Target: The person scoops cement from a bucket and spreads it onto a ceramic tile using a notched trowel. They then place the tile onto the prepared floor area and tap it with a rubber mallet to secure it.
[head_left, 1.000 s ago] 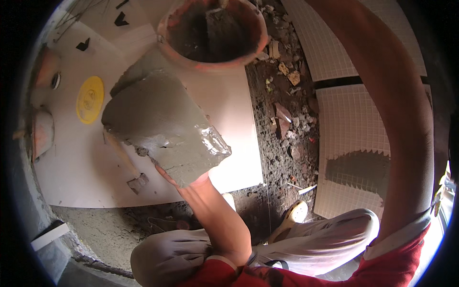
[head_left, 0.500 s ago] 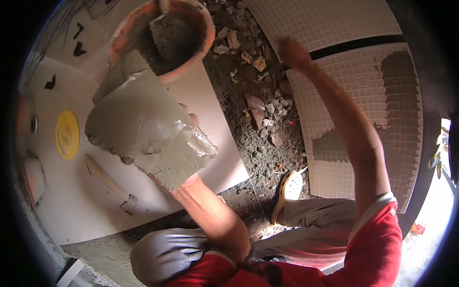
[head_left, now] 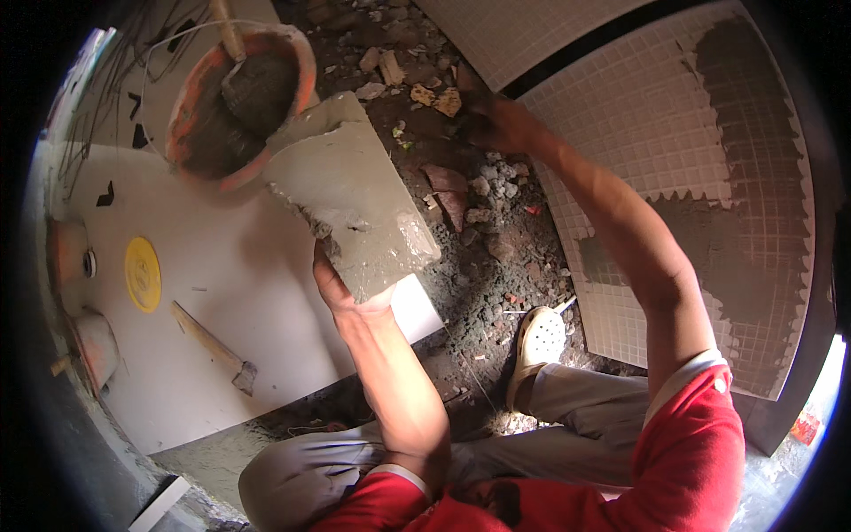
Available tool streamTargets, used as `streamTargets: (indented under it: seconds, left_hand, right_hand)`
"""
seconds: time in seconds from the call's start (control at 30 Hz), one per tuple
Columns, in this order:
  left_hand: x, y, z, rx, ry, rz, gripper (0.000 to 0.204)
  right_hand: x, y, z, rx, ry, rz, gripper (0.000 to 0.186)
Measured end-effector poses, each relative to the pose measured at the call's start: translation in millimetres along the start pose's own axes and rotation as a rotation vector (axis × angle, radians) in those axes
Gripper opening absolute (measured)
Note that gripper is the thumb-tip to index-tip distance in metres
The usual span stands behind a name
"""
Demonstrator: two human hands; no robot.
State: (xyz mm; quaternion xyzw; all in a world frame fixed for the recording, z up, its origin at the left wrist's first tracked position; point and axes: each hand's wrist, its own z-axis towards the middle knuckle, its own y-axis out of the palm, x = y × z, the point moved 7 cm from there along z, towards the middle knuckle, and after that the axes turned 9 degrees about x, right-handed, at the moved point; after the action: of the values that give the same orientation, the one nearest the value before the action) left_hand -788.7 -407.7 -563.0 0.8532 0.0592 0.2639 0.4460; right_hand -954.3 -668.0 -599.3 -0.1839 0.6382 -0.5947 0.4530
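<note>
My left hand (head_left: 341,288) grips the near end of a flat rectangular slab (head_left: 355,199) coated with wet grey mortar, thumb along its left edge; the other fingers are hidden beneath. The slab is held up between the bucket and the rubble. My right hand (head_left: 501,124) reaches far forward over the rubble, at the left edge of a large grid-backed tile (head_left: 620,160). Its fingers are dark and smeared, so I cannot tell whether they hold anything. Grey mortar (head_left: 700,239) with toothed edges covers the right side and a lower band of that tile.
An orange bucket (head_left: 306,75) with mortar and a trowel (head_left: 232,40) stands far left. On a pale sheet (head_left: 222,328) lie a yellow disc (head_left: 142,273) and a wooden-handled hammer (head_left: 213,344). Broken rubble (head_left: 496,239) covers the ground between, near my clog (head_left: 541,341).
My left hand has shifted the slab rightward and turned it, baring more of the bucket. My right hand has moved left along the tile's edge. The view has swung slightly.
</note>
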Motion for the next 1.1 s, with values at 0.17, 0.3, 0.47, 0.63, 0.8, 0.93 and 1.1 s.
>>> streamTargets:
  seconds: [0.17, 0.3, 0.47, 0.63, 0.8, 0.93, 1.1]
  left_hand:
    - [-27, 36, 6, -0.243, -0.204, -0.242, 0.028]
    - [-42, 56, 6, -0.322, -0.245, -0.287, 0.03]
    - [-66, 49, 14, -0.242, -0.326, -0.245, 0.032]
    - [-119, 26, 40, -0.326, -0.449, -0.08, 0.032]
    - [-214, 7, 90, -0.26, -0.478, 0.081, 0.032]
    - [-266, 1, 118, -0.341, -0.176, 0.581, 0.034]
    - [-296, -10, 128, -0.177, -0.434, 0.345, 0.049]
  right_hand:
    - [15, -36, 22, -0.155, 0.202, -0.14, 0.05]
    - [32, -20, -57, -0.361, 0.176, -0.113, 0.05]
    - [-7, 46, -123, -0.02, 0.297, -0.115, 0.054]
    - [-61, 47, -190, -0.069, 0.342, 0.29, 0.032]
    - [-63, -7, -235, 0.219, 0.418, 0.498, 0.024]
    - [-42, -15, -260, 0.203, 0.712, 0.651, 0.025]
    - [-39, -18, -275, 0.197, 0.749, 0.73, 0.026]
